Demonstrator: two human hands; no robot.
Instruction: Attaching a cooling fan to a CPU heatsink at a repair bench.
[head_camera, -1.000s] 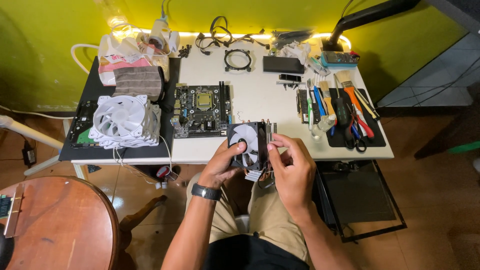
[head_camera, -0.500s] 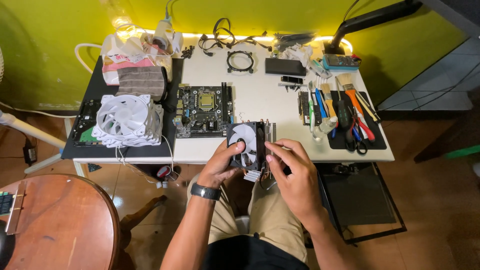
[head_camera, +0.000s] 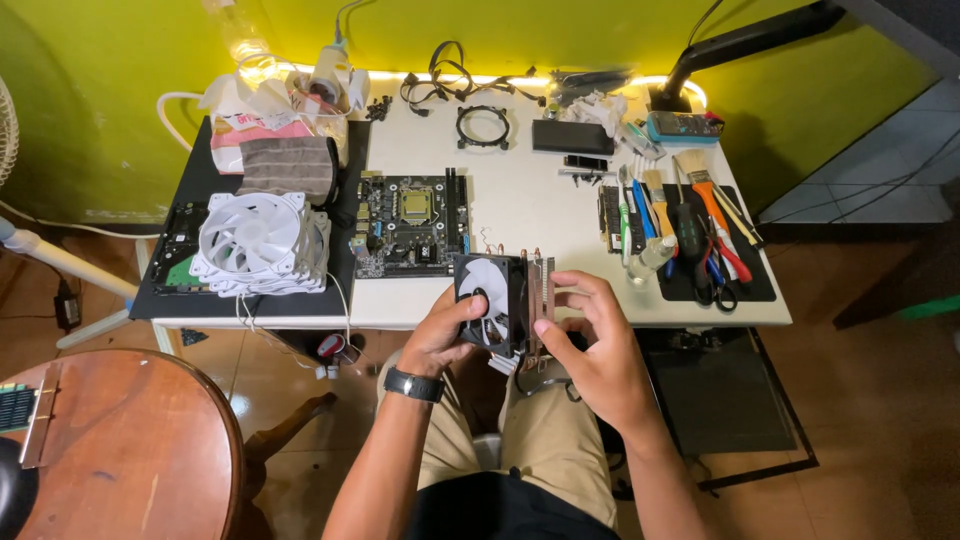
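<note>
I hold a tower cooler (head_camera: 505, 300) just off the near edge of the white table (head_camera: 520, 205), over my lap. It has a black-framed fan with white blades on its left face and a finned metal heatsink with copper pipes on its right. My left hand (head_camera: 445, 335), with a black watch on the wrist, grips the fan side from below. My right hand (head_camera: 590, 345) grips the heatsink side, fingers curled over the fins. A motherboard (head_camera: 412, 222) lies flat on the table just beyond the cooler.
A stack of white fans (head_camera: 262, 245) sits on a black mat at the left. Brushes, screwdrivers and pliers lie on a black mat (head_camera: 715, 250) at the right. Cables, a black ring bracket (head_camera: 483, 127) and boxes line the back. A round wooden table (head_camera: 110, 450) is near left.
The cooler stays in both hands at the table's edge. My right hand has shifted its fingers over the heatsink fins. The view has tilted slightly.
</note>
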